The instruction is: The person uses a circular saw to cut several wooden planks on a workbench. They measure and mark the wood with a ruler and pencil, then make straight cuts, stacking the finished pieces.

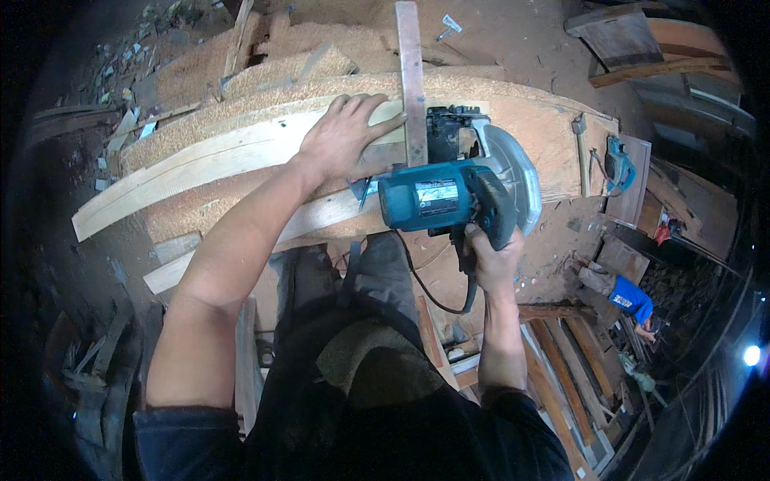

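My right hand (495,255) is wrapped round the rear handle of a teal circular saw (425,199), which sits on the boards with its grey guard to the right. My left hand (343,138) lies flat on a long pale plank (216,164), fingers spread. Its fingertips reach a straight wooden strip (412,76) that crosses the plank and runs up to the saw's base. A pencil-like blue stick (366,195) shows below that hand. The saw's blade and the cut line are hidden from me.
Sawdust covers the wide work board (497,104). On its right end lie a hammer (582,156) and another teal power tool (618,166). The saw's black cord (433,298) loops near my legs. Stacked boards (573,369) lie lower right, near another person in blue (631,298).
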The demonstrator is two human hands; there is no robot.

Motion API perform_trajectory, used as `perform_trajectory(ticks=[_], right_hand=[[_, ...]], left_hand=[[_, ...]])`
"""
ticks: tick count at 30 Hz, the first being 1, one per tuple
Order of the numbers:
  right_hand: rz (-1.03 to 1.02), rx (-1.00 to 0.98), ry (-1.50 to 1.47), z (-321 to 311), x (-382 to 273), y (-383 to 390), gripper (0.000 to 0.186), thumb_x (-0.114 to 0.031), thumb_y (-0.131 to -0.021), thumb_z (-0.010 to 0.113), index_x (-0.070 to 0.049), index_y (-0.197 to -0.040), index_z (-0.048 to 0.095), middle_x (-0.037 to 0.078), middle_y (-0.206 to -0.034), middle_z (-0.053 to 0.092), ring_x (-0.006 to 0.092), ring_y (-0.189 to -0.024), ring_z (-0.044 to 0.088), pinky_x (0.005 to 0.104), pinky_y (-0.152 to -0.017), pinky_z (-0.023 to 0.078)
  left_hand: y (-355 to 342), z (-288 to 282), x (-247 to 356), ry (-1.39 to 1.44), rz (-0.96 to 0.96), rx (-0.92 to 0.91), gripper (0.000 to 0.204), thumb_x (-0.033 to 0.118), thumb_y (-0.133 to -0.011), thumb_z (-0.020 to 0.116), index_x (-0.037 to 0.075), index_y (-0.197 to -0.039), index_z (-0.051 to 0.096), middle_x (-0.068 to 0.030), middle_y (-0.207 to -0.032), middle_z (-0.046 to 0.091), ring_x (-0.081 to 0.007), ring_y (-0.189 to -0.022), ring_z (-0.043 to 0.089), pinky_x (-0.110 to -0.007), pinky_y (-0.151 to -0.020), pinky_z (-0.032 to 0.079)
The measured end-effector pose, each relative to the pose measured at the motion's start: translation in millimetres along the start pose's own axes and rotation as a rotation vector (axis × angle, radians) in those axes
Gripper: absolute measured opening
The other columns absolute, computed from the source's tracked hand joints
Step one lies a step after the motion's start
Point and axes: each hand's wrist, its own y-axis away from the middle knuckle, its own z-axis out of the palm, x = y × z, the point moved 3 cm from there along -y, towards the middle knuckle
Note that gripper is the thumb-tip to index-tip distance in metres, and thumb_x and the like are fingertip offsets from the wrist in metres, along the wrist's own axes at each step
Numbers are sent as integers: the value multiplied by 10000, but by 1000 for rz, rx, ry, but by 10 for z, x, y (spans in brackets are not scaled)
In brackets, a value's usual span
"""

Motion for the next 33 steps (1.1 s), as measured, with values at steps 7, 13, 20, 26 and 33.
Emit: perform_trajectory(ticks=[7, 13, 20, 26, 33], right_hand=[[39, -2, -50, -11, 35, -3, 197, 55, -877, 642, -13, -1062, 631, 18, -777, 627, 84, -578, 574, 245, -507, 462], [24, -26, -68, 16, -40, -37, 209, 48, -874, 646, -1, -1075, 618, 26, -758, 629, 94, -580, 583, 251, -518, 467], [25, -6, -61, 25, -36, -53, 201, 46, -882, 660, -1, -1073, 619, 24, -762, 629, 86, -580, 577, 248, -522, 466], [37, -12, -80, 15, -41, -56, 194, 44, -880, 671, -14, -1061, 630, 10, -784, 631, 78, -596, 572, 246, -530, 466], [22, -12, -4, -21, 4, -95, 194, 38, -881, 669, -21, -1061, 633, 3, -797, 629, 72, -610, 571, 242, -549, 462]], left_hand=[[15, 5, 3, 19, -27, 19, 797, 539, -862, 712, 286, -1569, 446, -159, -1565, 395, -364, -1425, 391, -482, -1200, 320], [-9, 47, -6, 21, -32, 23, 819, 525, -834, 745, 313, -1566, 447, -150, -1570, 403, -366, -1431, 392, -481, -1199, 325], [12, 127, -31, 34, -56, 49, 849, 493, -791, 789, 326, -1556, 462, -140, -1572, 411, -341, -1435, 397, -474, -1192, 334], [-15, 116, -22, 63, -81, 6, 870, 472, -767, 815, 342, -1553, 466, -129, -1567, 414, -329, -1435, 397, -460, -1208, 328], [-20, 97, -18, 10, -82, -13, 893, 457, -750, 827, 353, -1557, 457, -115, -1563, 409, -315, -1425, 403, -448, -1226, 320]])
